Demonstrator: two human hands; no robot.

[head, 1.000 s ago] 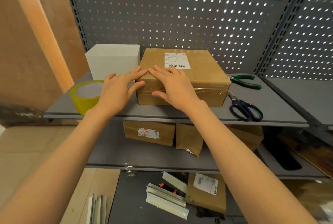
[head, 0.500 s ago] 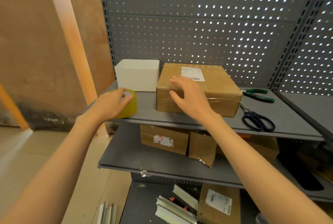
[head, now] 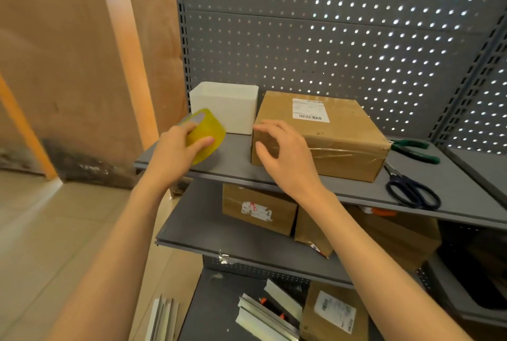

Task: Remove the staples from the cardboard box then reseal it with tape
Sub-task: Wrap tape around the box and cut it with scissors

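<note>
A brown cardboard box (head: 337, 134) with a white shipping label on top and clear tape across its front stands on the grey upper shelf (head: 274, 178). My left hand (head: 175, 151) grips a yellow tape roll (head: 207, 133), tilted and lifted off the shelf to the left of the box. My right hand (head: 285, 156) hovers with fingers spread just in front of the box's left front corner, holding nothing.
A white open container (head: 227, 110) stands behind the tape roll, next to the box. Green-handled pliers (head: 414, 148) and dark scissors (head: 411, 189) lie right of the box. Other cardboard boxes (head: 258, 209) sit on the lower shelf, metal strips (head: 266, 313) below. A perforated panel backs the shelves.
Both hands left the box top. My left hand moved to the tape roll, grasped it and lifted it tilted. My right hand slid off to the box's left front corner. The view shifted left.
</note>
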